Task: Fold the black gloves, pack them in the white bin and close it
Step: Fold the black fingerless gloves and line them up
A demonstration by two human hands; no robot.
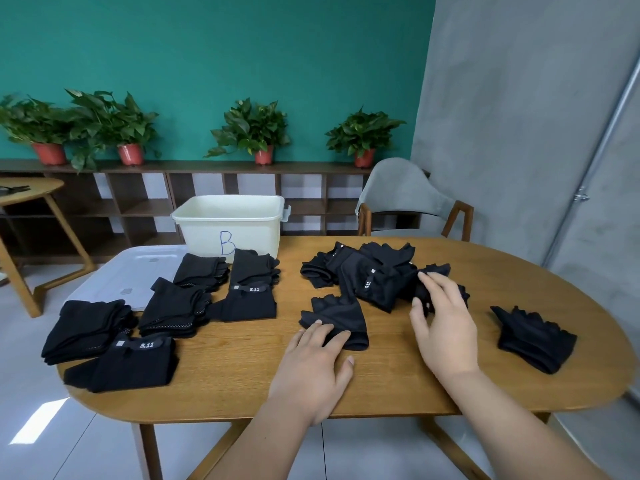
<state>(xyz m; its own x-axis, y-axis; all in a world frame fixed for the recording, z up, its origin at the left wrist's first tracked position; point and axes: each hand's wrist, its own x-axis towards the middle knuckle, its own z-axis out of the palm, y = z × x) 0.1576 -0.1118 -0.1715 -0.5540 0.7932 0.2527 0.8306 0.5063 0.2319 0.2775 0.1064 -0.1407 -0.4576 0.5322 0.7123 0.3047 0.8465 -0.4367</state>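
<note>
The wooden surface point(242, 386) is the largest thing here. One grey chair point(401, 199) stands behind it. At the far edge of the surface sits the one white bin point(242, 226), open, with a blue handwritten "B" on its near wall. Its lid point(138, 268) lies flat just left of it, partly under gloves.

A loose heap point(367, 271) of black gloves lies right of centre, and one of its gloves shows a sideways "5.11" tab. On the left half are three folded lots, the near stack point(86, 327), the middle stack point(175, 311) and the far stack point(201, 271). Two gloves are laid out long there, the near labelled glove point(131, 365) and the far labelled glove point(252, 292), each reading "5.11". That makes three such tabs in all. A lone folded glove point(533, 337) lies well apart on the right.

The left hand point(311, 368) lies flat with its fingers straight, their tips resting on the near edge of a flat glove point(343, 315). The right hand point(446, 327) has its fingers curled round a gripped glove point(424, 296) at the heap's right edge.

Four potted plants point(254, 129) stand on the shelf behind.
</note>
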